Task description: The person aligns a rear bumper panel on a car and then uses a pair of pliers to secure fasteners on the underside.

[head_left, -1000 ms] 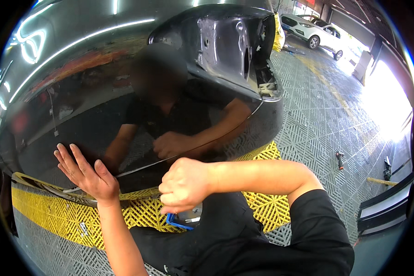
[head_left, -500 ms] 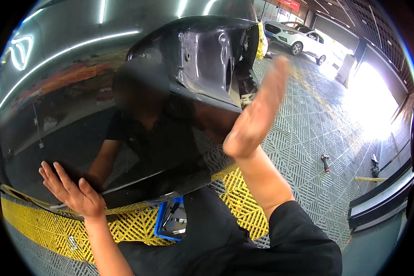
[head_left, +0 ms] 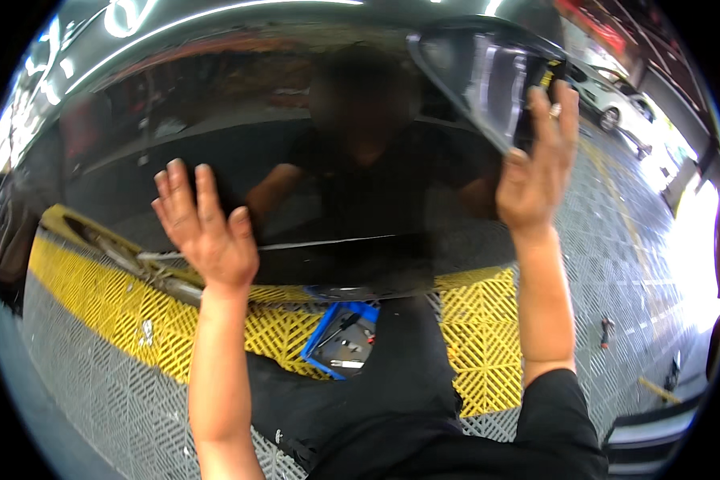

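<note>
A glossy black car bumper (head_left: 376, 264) curves across the view and mirrors my arms and body. My left hand (head_left: 210, 228) lies open on its left part, fingers spread and pointing up and away. At the bumper's right corner is my right hand (head_left: 540, 164), open with its fingers stretched out, slightly blurred. Beyond its thumb, a hollow lamp recess (head_left: 492, 88) with bare grey metal shows in the bodywork. The right fingers partly cover the outer edge of this recess. Neither hand holds anything.
A blue tray (head_left: 318, 340) with a black-handled tool and small parts sits under the bumper, by my leg. Yellow and grey grid tiles (head_left: 488, 352) cover the floor. A red-and-black tool (head_left: 606, 332) lies at right. A white car (head_left: 612, 100) stands far right.
My view has turned, shifting the scene. My right hand, edge-on and tilted before, now shows its back at the bumper's right corner. My left hand stays flat and spread on the bumper.
</note>
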Available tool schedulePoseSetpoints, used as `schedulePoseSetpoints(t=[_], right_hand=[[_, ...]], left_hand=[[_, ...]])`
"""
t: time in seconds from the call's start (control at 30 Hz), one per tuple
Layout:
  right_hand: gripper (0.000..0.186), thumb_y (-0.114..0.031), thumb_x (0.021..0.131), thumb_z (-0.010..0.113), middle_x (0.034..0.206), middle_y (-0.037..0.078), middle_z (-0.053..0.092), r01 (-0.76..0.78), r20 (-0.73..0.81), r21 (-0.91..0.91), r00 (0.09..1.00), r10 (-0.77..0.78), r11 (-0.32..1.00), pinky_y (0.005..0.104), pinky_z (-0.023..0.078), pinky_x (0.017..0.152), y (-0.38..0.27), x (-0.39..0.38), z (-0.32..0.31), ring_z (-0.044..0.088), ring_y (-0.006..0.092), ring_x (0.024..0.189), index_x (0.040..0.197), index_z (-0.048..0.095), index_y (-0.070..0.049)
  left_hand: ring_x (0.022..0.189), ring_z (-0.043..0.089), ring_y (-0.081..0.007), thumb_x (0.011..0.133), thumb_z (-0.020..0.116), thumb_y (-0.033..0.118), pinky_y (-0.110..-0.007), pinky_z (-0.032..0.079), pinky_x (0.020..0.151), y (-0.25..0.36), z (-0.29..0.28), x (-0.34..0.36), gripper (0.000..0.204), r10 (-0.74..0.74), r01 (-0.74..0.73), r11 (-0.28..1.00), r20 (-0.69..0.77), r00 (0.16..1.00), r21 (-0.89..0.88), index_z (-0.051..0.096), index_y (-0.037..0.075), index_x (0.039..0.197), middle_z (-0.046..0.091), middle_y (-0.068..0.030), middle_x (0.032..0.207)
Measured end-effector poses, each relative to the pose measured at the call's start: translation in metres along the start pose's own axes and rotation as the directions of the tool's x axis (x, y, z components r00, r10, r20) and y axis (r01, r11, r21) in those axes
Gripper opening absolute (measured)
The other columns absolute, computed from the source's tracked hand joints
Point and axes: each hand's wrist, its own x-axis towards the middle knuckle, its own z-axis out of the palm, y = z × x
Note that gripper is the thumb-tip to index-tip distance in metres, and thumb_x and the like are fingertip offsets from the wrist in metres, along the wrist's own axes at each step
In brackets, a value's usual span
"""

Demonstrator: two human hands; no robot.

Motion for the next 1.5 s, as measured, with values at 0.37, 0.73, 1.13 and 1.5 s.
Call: schedulePoseSetpoints(t=[0.37,0.73,1.13,1.5], right_hand=[[0.06,-0.051,0.108,0.032,0.15,0.02,0.049,-0.113,0.074,0.032,0.991,0.111,0.993,0.0457,0.033,0.116,-0.019,0.004,0.009,0.044,0.0388,0.141,0.14,0.058,-0.007],[0.068,-0.055,0.107,0.023,0.152,0.018,0.049,-0.185,0.222,0.053,0.96,0.169,0.981,0.0452,0.031,0.118,-0.027,0.001,0.002,0.046,0.0367,0.141,0.143,0.056,-0.007],[0.067,-0.053,0.107,0.022,0.151,0.018,0.049,-0.168,0.287,0.033,0.946,0.152,0.985,0.0475,0.029,0.119,-0.018,0.0,-0.001,0.043,0.0368,0.143,0.143,0.056,-0.008],[0.059,-0.044,0.109,0.024,0.153,0.017,0.048,-0.134,0.319,0.085,0.942,0.1,0.987,0.0473,0.028,0.12,-0.019,-0.003,0.002,0.041,0.0361,0.145,0.142,0.057,-0.007]], left_hand=[[0.149,0.031,-0.0431,0.107,0.034,0.049,-0.054,0.017,0.122,-0.018,0.006,-0.004,0.068,0.008,-0.011,0.999,-0.062,0.998,-0.053,0.041,-0.002,0.15,0.037,-0.0267,0.158],[0.149,0.03,-0.0432,0.108,0.032,0.037,-0.051,0.019,0.123,-0.092,-0.015,-0.033,0.062,-0.096,0.099,0.989,-0.033,0.995,0.112,0.035,-0.007,0.152,0.036,-0.0262,0.158],[0.154,0.018,-0.0396,0.108,0.031,0.025,-0.05,0.014,0.125,-0.107,-0.068,-0.032,0.061,-0.304,0.297,0.951,-0.422,0.854,-0.083,0.017,-0.008,0.157,0.018,-0.0253,0.165],[0.149,0.031,-0.0438,0.105,0.037,0.047,-0.055,0.017,0.122,-0.051,-0.002,-0.029,0.065,-0.22,0.207,0.973,-0.133,0.966,-0.102,0.04,0.003,0.153,0.036,-0.0256,0.158]])
